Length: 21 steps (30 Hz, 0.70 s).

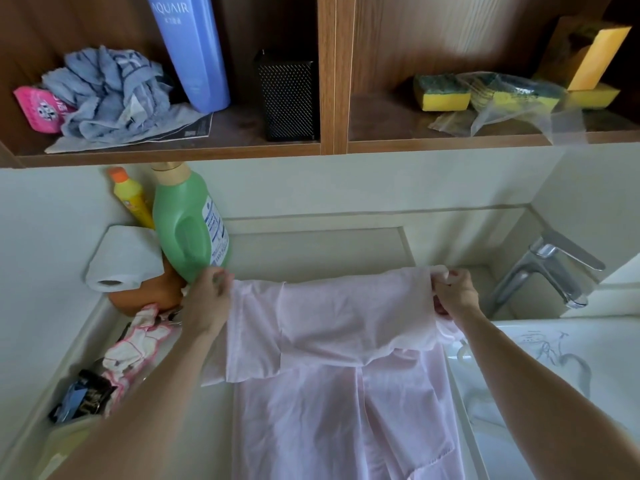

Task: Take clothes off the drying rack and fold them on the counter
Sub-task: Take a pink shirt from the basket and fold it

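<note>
- Overhead, a wooden shelf [327, 98] runs the width of the view, split into two bays by an upright.
- Below it a pale counter [311, 251] reaches from the left edge to a white sink [554, 348] on the right.
- A thin pink shirt [332, 341] lies flat in the middle of the counter. Its lower part runs off the near edge of the view, and its top part is folded back toward the person, with the fold stretched between both hands.
- A tall blue bottle [192, 53] stands in the left bay, between a crumpled grey-blue cloth [110, 95] and a black mesh box [289, 95].
- A green bottle [188, 230] stands at the counter's back left corner, with a paper roll [124, 261] just beside it on the left.
- A chrome tap [550, 268] stands at the back edge of the sink.
- The left hand [207, 299], fingers curled, pinches the left end of the fold, close to the green bottle's base.
- The right hand [453, 292] pinches the right end of the fold, the cloth bunched between thumb and fingers, near the tap.
- Yellow sponges [441, 93] sit in the right bay.
</note>
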Motion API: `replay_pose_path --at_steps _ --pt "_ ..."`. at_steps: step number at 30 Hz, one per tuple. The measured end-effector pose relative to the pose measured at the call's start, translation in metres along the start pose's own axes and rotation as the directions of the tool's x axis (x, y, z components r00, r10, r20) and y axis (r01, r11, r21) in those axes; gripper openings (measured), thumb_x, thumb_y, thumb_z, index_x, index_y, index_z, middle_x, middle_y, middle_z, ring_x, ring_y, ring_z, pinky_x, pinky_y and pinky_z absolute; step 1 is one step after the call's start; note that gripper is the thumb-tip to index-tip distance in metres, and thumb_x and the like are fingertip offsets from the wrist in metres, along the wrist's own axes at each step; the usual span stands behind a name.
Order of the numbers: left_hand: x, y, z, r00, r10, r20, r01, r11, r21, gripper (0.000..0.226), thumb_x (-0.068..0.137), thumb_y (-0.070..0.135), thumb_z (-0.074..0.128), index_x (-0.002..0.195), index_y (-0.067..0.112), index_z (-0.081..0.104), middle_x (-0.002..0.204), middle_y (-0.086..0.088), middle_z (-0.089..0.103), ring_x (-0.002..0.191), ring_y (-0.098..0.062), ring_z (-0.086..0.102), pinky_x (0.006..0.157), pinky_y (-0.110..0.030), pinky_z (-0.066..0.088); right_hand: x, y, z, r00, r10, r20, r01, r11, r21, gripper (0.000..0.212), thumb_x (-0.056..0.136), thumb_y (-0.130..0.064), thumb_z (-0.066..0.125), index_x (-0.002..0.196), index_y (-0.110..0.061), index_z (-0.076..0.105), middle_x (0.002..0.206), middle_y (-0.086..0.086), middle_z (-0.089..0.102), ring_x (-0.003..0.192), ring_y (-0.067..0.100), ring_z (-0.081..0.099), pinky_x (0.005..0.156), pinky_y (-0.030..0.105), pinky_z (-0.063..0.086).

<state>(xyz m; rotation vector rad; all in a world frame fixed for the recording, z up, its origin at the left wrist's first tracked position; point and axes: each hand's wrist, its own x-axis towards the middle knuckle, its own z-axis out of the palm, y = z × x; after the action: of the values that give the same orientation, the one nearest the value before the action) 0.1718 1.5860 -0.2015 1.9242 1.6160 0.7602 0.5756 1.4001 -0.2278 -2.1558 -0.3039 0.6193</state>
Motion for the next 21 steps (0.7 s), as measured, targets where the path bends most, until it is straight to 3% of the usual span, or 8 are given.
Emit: replay_pose_path --at_steps 2,4,6,10,12,15,19,21 --pt "0.006 0.011 0.013 0.979 0.123 0.164 -0.139 0.986 0.089 0.043 0.093 0.041 0.065 0.128 0.017 0.058 0.118 0.004 0.064 0.106 -0.019 0.062 0.092 -0.037 0.049 0.003 0.004 0.005 1.0 0.004 -0.006 -0.004 0.998 -0.068 0.039 0.093 -0.041 0.058 0.125 -0.021 0.046 0.101 0.017 0.064 0.08 0.034 0.067 0.066 0.041 0.058" --pt "0.014 0.012 0.026 0.958 0.152 0.242 -0.215 0.942 0.259 0.037 0.089 0.038 0.072 0.12 0.019 0.065 0.114 0.003 0.071 0.107 -0.022 0.066 0.088 -0.037 0.052 0.004 0.005 0.006 1.0 -0.03 0.004 0.03 0.992 -0.122 0.03 0.095 -0.035 0.053 0.121 -0.019 0.049 0.099 0.019 0.066 0.078 0.036 0.068 0.073 0.047 0.06" --pt "0.018 0.009 0.03 0.968 0.115 0.224 -0.175 0.946 0.274 0.009 0.09 0.025 0.071 0.097 0.02 0.074 0.099 0.0 0.076 0.095 -0.023 0.069 0.076 -0.032 0.05 0.003 0.005 -0.001 0.998 -0.065 0.025 0.068 0.991 -0.115 0.019 0.095 -0.02 0.054 0.114 -0.02 0.054 0.093 0.017 0.067 0.066 0.032 0.067 0.06 0.04 0.06" --pt "0.026 -0.015 0.01 0.997 -0.071 0.034 0.061 0.967 0.246 0.011 0.094 0.014 0.064 0.091 0.014 0.076 0.097 -0.008 0.076 0.087 -0.027 0.067 0.079 -0.032 0.051 0.012 0.011 -0.022 0.992 -0.081 -0.098 0.072 0.993 -0.092 0.017 0.092 -0.017 0.063 0.107 -0.022 0.057 0.09 0.008 0.063 0.058 0.027 0.066 0.046 0.033 0.056" --pt "0.028 -0.025 0.001 0.991 -0.123 0.046 0.107 0.96 0.259 0.013 0.094 0.013 0.062 0.094 0.015 0.075 0.101 -0.007 0.075 0.089 -0.027 0.067 0.085 -0.033 0.052 0.012 0.012 -0.024 0.995 -0.056 -0.077 0.053 0.997 -0.051 0.023 0.09 -0.019 0.069 0.11 -0.021 0.056 0.091 0.006 0.061 0.06 0.026 0.064 0.048 0.034 0.056" --pt "0.021 -0.02 0.003 0.999 -0.015 0.041 0.006 0.978 0.206 0.011 0.093 0.01 0.063 0.101 0.012 0.07 0.106 -0.012 0.072 0.099 -0.032 0.066 0.087 -0.039 0.052 0.003 0.009 -0.017 0.985 -0.14 -0.1 0.133 0.988 -0.075 0.028 0.09 -0.023 0.069 0.114 -0.02 0.055 0.101 0.008 0.061 0.071 0.023 0.061 0.06 0.029 0.051" --pt "-0.01 0.008 0.014 0.939 0.336 -0.08 -0.302 0.911 0.282 0.033 0.086 0.013 0.072 0.117 0.011 0.06 0.116 -0.012 0.058 0.11 -0.036 0.057 0.088 -0.051 0.047 -0.017 0.002 0.002 0.79 -0.567 -0.232 0.524 0.822 -0.225 0.016 0.091 -0.016 0.063 0.106 -0.016 0.063 0.099 0.007 0.06 0.086 0.025 0.058 0.074 0.032 0.045" --pt "-0.032 0.013 0.024 0.925 0.377 -0.047 -0.342 0.88 0.329 0.043 0.083 0.018 0.073 0.122 0.014 0.056 0.123 -0.01 0.052 0.115 -0.037 0.053 0.089 -0.051 0.046 -0.029 0.003 0.013 0.72 -0.651 -0.24 0.591 0.756 -0.28 0.021 0.088 -0.015 0.065 0.109 -0.017 0.062 0.099 0.006 0.058 0.087 0.025 0.058 0.075 0.037 0.049"
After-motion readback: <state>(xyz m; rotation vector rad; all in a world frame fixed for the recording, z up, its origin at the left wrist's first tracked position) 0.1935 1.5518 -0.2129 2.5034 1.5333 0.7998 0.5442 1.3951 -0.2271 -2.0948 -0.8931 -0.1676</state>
